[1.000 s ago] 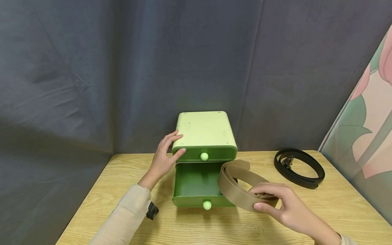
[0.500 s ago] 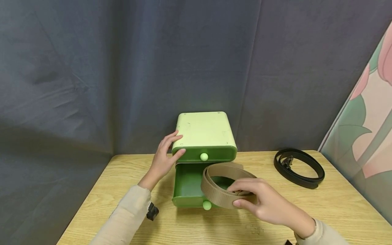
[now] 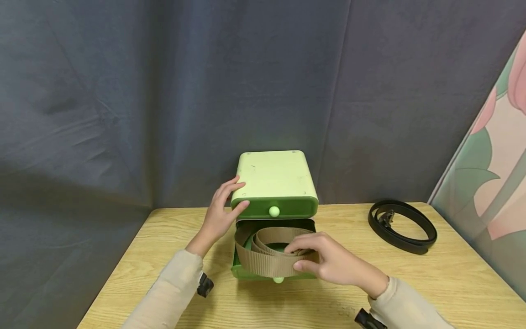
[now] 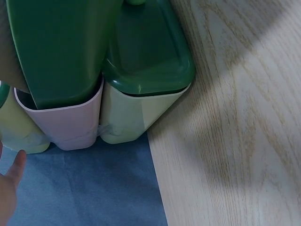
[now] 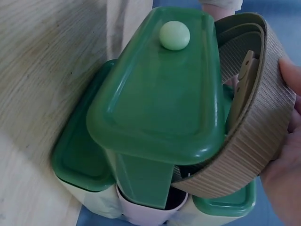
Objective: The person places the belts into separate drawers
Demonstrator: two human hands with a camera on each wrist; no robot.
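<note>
A small drawer cabinet (image 3: 275, 176) with a pale green top stands against the curtain, its middle drawer (image 3: 243, 272) pulled out. My left hand (image 3: 214, 222) rests on the cabinet's left front corner, fingers on the top and thumb at the upper drawer front. With my right hand (image 3: 334, 259) I pinch a coiled tan webbing belt (image 3: 267, 266) by its right side, thumb outside and fingers inside the coil. The belt (image 5: 240, 169) overlaps the open drawer and hides most of its inside. In the right wrist view, its buckle (image 5: 247, 75) shows within the coil.
A coiled black belt (image 3: 400, 241) with a metal buckle lies at the right on the wooden table (image 3: 172, 246). The upper drawer (image 3: 250, 210) and lower drawer (image 4: 150, 61) are closed. A dark curtain (image 3: 246, 91) hangs behind; a floral panel (image 3: 489, 196) stands at right.
My right hand has carried the tan belt leftward, from the drawer's right side to over the open drawer. My left hand has stayed on the cabinet corner.
</note>
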